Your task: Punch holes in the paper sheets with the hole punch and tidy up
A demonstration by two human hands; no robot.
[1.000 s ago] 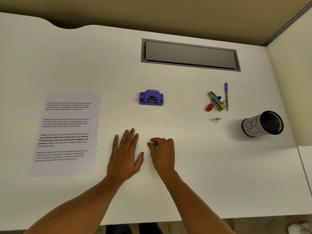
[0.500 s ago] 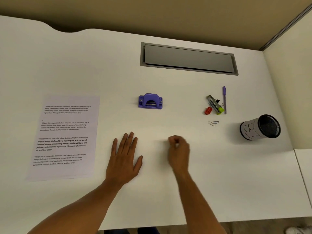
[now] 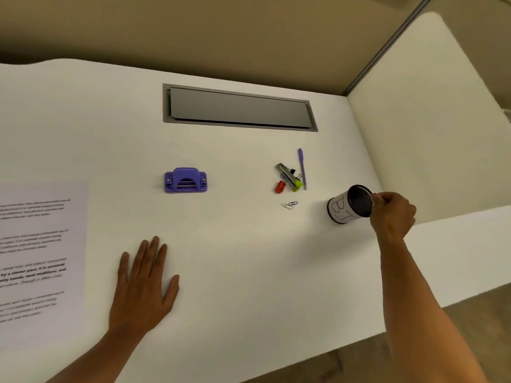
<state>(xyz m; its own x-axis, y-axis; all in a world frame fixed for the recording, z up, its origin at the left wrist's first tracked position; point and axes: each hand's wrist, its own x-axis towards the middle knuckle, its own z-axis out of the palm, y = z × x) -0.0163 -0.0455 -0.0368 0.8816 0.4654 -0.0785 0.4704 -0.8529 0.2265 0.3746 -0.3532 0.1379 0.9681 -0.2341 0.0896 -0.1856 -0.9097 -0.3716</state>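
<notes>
A purple hole punch (image 3: 185, 180) sits on the white desk (image 3: 249, 258), left of centre. Printed paper sheets (image 3: 38, 261) lie flat at the left edge, partly cut off by the frame. My left hand (image 3: 143, 286) rests palm down on the desk, fingers spread, between the paper and the punch, holding nothing. My right hand (image 3: 392, 214) is far to the right, its fingers closed at the rim of a black mesh pen cup (image 3: 349, 204) with a white label marked "B1".
A stapler with small clips (image 3: 289, 176), a red item (image 3: 280, 186), a purple pen (image 3: 302, 168) and two paper clips (image 3: 289, 205) lie left of the cup. A grey cable hatch (image 3: 239, 107) is set into the desk's back. A white side panel (image 3: 428, 120) stands at the right.
My right hand has travelled from beside the left hand far to the right and now touches the pen cup's rim. The view has swung right. My left hand stays flat.
</notes>
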